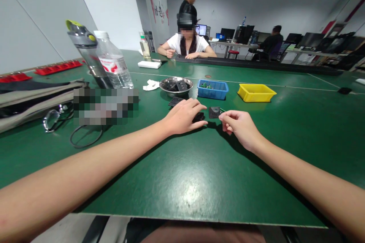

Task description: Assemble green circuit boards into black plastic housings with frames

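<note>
My left hand (186, 115) is over the table with its fingers apart, curved around a small black part (199, 117) that is partly hidden beneath it. Beside its wrist and knuckles lies another flat black part (175, 101). My right hand (239, 125) is closed in a pinch at the right edge of a small square black plastic piece (214, 112). A thin pale-green strip or wire (222, 110) shows just above those fingertips; whether it is attached to the piece I cannot tell. The two hands are a short distance apart, facing each other.
Beyond my hands stand a metal bowl (176, 85) of black parts, a blue bin (212, 89) with small green pieces and a yellow bin (256, 93). At left are bottles (114, 62), a bag (37, 97) and a cable (85, 144). A person (186, 41) sits opposite.
</note>
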Motion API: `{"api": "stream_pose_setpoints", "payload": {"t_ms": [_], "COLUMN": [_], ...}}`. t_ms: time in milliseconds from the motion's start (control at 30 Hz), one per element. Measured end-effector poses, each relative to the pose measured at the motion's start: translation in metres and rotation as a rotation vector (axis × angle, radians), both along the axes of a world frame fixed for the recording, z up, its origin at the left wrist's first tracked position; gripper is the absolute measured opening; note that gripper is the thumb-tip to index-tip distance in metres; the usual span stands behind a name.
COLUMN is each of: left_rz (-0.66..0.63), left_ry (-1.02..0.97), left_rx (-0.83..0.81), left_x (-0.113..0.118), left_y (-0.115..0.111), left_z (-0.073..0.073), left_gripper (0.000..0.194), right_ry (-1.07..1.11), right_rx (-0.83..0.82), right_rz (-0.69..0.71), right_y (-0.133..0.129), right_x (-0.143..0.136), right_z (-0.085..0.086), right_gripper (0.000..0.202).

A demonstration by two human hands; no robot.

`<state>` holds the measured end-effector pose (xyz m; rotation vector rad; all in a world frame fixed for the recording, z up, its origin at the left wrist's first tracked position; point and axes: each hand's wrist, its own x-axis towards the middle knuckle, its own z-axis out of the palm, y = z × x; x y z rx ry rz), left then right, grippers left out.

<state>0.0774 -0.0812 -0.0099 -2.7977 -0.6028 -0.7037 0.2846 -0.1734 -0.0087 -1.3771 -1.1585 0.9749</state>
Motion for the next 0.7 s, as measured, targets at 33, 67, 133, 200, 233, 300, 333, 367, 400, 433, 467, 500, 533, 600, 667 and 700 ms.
{"api": "stream_pose_setpoints", "payload": {"t_ms": [33,67,133,200,233,300,333,367,400,433,467,500,533,600,667,700], "left_rz": [0.016,0.032,0.056,0.067,0.07,0.072,0.072,0.07,0.064,0.057,0.05,0.041,0.031,0.012,-0.004,-0.009], "left_ry": [0.025,0.046,0.069,0.078,0.081,0.086,0.089,0.091,0.093,0.095,0.096,0.098,0.1,0.104,0.106,0.106], "left_rx": [-0.027,-0.054,-0.109,-0.145,-0.156,-0.171,-0.177,-0.184,-0.191,-0.197,-0.202,-0.207,-0.213,-0.223,-0.229,-0.228], "left_x": [-0.0001,-0.0001,-0.0001,-0.0002,-0.0003,-0.0006,-0.0007,-0.0007,-0.0008,-0.0008,-0.0007,-0.0007,-0.0006,-0.0004,-0.0003,-0.0004], "left_y": [0.0006,0.0009,0.0012,0.0009,0.0008,0.0006,0.0006,0.0006,0.0006,0.0005,0.0004,0.0001,-0.0002,-0.0009,-0.0014,-0.0016], "left_z": [-0.0004,-0.0009,-0.0018,-0.0023,-0.0023,-0.002,-0.0018,-0.0015,-0.0011,-0.0008,-0.0005,-0.0001,0.0001,0.0006,0.0009,0.001], "left_gripper": [0.043,0.04,0.036,0.034,0.034,0.034,0.034,0.034,0.034,0.033,0.032,0.032,0.032,0.033,0.033,0.033], "right_ry": [-0.001,-0.003,-0.006,-0.003,0.003,0.031,0.052,0.071,0.086,0.095,0.098,0.096,0.092,0.081,0.074,0.078], "right_rx": [0.004,0.006,0.005,-0.003,-0.011,-0.041,-0.06,-0.077,-0.09,-0.098,-0.102,-0.103,-0.104,-0.105,-0.102,-0.103], "right_rz": [-0.003,-0.002,0.002,0.002,0.0,-0.008,-0.011,-0.013,-0.012,-0.01,-0.007,-0.004,-0.001,0.008,0.012,0.009], "right_y": [-0.0001,-0.0003,-0.0007,-0.001,-0.0012,-0.0015,-0.0017,-0.002,-0.0022,-0.0024,-0.0026,-0.0026,-0.0025,-0.0019,-0.001,-0.0006], "right_x": [0.0002,0.0003,0.0002,-0.0002,-0.0007,-0.002,-0.0028,-0.0036,-0.0043,-0.0047,-0.005,-0.005,-0.0049,-0.0045,-0.0046,-0.005], "right_z": [0.0002,0.0004,0.001,0.0014,0.0016,0.0018,0.0018,0.0018,0.0017,0.0015,0.0013,0.0009,0.0005,-0.0003,-0.0006,-0.0005], "right_gripper": [0.023,0.024,0.024,0.025,0.024,0.023,0.023,0.022,0.022,0.021,0.021,0.02,0.019,0.016,0.014,0.012]}}
